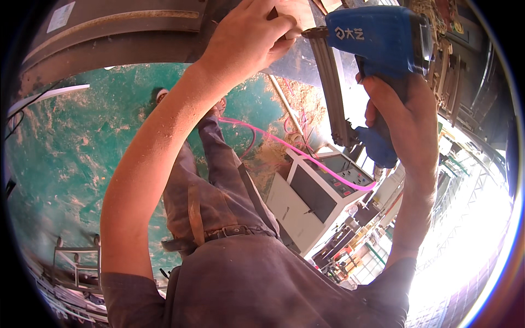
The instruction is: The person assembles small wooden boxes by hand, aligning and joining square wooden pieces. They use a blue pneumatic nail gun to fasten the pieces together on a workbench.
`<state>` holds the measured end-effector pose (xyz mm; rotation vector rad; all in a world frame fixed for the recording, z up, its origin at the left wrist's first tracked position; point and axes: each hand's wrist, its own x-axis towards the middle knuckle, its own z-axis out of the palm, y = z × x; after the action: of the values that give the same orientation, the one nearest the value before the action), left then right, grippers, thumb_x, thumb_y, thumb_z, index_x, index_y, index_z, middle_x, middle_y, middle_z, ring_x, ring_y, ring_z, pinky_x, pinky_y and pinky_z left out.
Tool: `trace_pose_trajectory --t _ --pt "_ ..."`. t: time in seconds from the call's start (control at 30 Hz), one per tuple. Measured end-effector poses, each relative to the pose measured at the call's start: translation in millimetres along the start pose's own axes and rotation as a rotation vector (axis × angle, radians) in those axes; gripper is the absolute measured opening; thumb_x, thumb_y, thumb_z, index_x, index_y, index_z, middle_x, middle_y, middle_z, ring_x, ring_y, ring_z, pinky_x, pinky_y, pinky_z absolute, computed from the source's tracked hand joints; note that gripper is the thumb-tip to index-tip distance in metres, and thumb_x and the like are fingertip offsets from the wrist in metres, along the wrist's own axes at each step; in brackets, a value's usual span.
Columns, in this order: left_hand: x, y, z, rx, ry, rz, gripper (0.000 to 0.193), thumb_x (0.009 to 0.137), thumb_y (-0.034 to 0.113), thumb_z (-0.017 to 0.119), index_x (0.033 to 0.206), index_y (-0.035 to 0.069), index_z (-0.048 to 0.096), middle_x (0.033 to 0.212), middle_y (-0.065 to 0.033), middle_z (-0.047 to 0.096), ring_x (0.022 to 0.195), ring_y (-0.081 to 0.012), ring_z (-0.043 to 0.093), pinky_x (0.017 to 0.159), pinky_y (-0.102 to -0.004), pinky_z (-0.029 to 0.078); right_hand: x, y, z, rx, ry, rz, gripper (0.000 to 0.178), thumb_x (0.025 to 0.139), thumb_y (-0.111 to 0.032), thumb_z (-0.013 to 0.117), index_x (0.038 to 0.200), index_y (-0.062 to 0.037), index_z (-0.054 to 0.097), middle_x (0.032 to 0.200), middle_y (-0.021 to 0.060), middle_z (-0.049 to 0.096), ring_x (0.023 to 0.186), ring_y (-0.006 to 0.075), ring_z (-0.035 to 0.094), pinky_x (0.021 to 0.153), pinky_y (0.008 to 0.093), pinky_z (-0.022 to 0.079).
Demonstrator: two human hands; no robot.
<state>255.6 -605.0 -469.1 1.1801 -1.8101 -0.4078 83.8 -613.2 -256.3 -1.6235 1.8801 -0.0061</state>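
Note:
My right hand is wrapped round the handle of a blue air nail gun, held at the upper right. Its long dark magazine runs down from the nose, and the nose points left. My left hand reaches to the top edge with fingers bent round a light wooden piece, partly cut off by the frame. The nose tip is right beside my left fingertips; whether it touches the wood I cannot tell. A pink air hose joins the base of the gun's handle.
A dark brown panel lies along the top left. Below it stretches a green floor strewn with sawdust. A pale machine cabinet with a control panel stands near the middle right. A metal frame sits at lower left.

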Motion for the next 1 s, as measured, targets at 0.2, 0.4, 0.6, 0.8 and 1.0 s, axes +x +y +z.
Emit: trace_pose_trajectory --t 0.2,0.4,0.6,0.8,1.0 --pt "4 0 -4 0.011 -0.049 0.021 0.023 0.087 0.017 0.081 0.104 0.006 0.070 0.119 -0.0169 0.057 0.115 -0.0360 0.060 0.100 -0.0429 0.054 -23 7 -28 0.116 0.158 0.060 0.032 0.095 -0.017 0.069 0.119 0.0046 0.066 0.105 0.0121 0.073 0.064 0.0094 0.061 0.059 0.0234 0.047" --pt "8 -7 12 0.081 0.061 0.072 0.030 0.080 0.014 0.085 0.104 0.008 0.067 0.128 -0.0146 0.060 0.107 -0.0346 0.065 0.090 -0.0427 0.056 -56 36 -63 0.213 0.291 -0.033 0.036 0.098 -0.017 0.066 0.126 0.0063 0.064 0.121 0.0132 0.072 0.066 0.0079 0.060 0.059 0.0220 0.047" --pt "7 -8 11 0.040 -0.024 -0.009 0.035 0.084 0.016 0.084 0.111 0.005 0.067 0.130 -0.0184 0.060 0.111 -0.0376 0.063 0.095 -0.0417 0.054 -79 88 -73 0.355 0.312 0.133 0.037 0.097 -0.019 0.069 0.123 0.0073 0.065 0.120 0.0131 0.073 0.066 0.0078 0.059 0.060 0.0225 0.047" --pt "18 -1 -5 -0.315 -0.101 -0.367 0.041 0.092 0.024 0.080 0.120 -0.003 0.066 0.128 -0.0107 0.065 0.110 -0.0234 0.066 0.094 -0.0347 0.052 -85 132 -50 0.463 0.378 0.135 0.022 0.093 -0.017 0.072 0.103 0.0017 0.071 0.069 0.0036 0.066 0.061 0.0105 0.060 0.058 0.0258 0.046" --pt "22 36 -52 -1.867 0.093 -0.857 0.064 0.106 0.039 0.057 0.152 -0.002 0.041 0.145 -0.0279 0.054 0.125 -0.0396 0.062 0.107 -0.0516 0.054 -111 181 -35 0.506 0.309 0.276 0.024 0.095 -0.016 0.069 0.109 0.0025 0.069 0.073 0.0041 0.067 0.060 0.0098 0.058 0.058 0.0260 0.046"
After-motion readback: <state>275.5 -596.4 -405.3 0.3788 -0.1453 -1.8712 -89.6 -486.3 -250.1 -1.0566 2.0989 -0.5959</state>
